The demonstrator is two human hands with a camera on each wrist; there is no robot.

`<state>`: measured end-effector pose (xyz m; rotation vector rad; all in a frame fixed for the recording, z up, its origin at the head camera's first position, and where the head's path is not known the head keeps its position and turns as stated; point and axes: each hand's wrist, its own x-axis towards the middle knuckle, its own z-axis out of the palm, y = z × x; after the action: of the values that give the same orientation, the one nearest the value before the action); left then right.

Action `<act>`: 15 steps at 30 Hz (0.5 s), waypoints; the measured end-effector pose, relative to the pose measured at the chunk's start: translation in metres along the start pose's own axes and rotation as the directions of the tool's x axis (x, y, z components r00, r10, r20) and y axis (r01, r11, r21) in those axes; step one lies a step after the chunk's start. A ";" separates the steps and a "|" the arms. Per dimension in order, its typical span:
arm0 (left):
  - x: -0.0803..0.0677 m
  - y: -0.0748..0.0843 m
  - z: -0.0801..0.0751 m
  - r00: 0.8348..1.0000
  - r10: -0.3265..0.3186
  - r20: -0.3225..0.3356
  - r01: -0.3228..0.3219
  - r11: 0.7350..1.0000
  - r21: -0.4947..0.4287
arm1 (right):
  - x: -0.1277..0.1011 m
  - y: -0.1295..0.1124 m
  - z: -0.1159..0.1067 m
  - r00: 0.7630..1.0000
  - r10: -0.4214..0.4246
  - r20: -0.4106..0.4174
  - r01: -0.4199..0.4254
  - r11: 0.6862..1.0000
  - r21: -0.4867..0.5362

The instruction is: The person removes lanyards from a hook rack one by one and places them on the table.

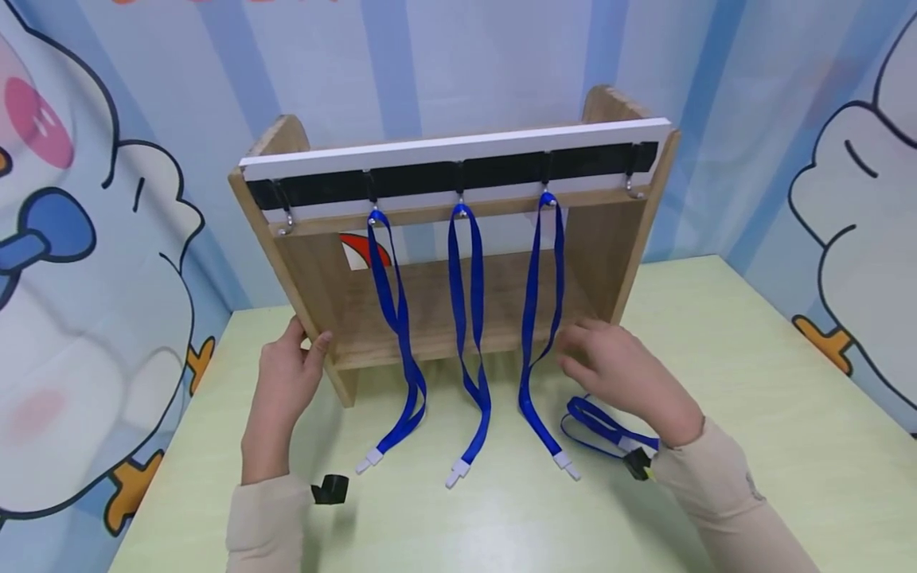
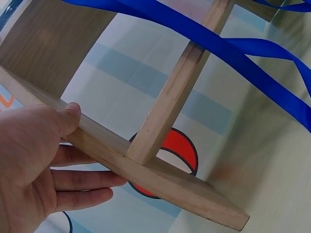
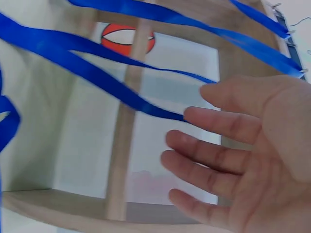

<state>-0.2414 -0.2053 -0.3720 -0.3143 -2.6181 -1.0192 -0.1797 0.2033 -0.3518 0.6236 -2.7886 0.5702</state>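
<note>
Fingers of the left hand [image 1: 282, 382] grasp the wooden rack [image 1: 616, 263] (no readable writing); right hand [image 1: 619, 374] hovers released.

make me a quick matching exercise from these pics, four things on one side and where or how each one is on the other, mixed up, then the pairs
Things:
1. left hand
2. right hand
3. middle lanyard
4. loose lanyard

States:
A. lies on the table by the right wrist
B. grips the left side panel of the wooden rack
C. hangs from the centre hook
D. open, fingers spread near the rack's right side

Pairs: 1-B, 2-D, 3-C, 4-A
</note>
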 end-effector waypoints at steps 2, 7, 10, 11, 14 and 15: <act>0.000 0.000 -0.001 1.000 -0.003 0.000 0.003 1.000 0.001 | 0.001 -0.005 -0.004 0.998 -0.006 -0.061 0.006 1.000 0.001; -0.002 0.000 -0.002 1.000 -0.027 0.010 0.027 1.000 -0.006 | 0.005 -0.010 -0.011 0.977 0.005 -0.212 0.001 1.000 0.029; -0.003 -0.001 -0.003 0.999 -0.032 0.010 0.032 0.999 -0.002 | 0.009 -0.008 -0.014 0.956 0.014 -0.293 -0.006 1.000 0.027; -0.003 -0.001 -0.003 0.999 -0.032 0.010 0.032 1.000 0.000 | 0.011 -0.007 -0.015 0.948 0.015 -0.317 -0.008 1.000 0.021; 0.000 -0.001 -0.001 1.000 -0.028 0.010 0.028 1.000 0.009 | 0.015 -0.006 -0.021 0.927 0.004 -0.375 0.000 1.000 0.011; 0.000 -0.001 -0.001 1.000 -0.028 0.010 0.028 1.000 0.008 | 0.017 -0.005 -0.024 0.922 -0.005 -0.388 0.008 1.000 0.005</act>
<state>-0.2418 -0.2064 -0.3716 -0.2824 -2.6421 -1.0187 -0.1891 0.2027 -0.3233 0.4606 -2.4115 0.6247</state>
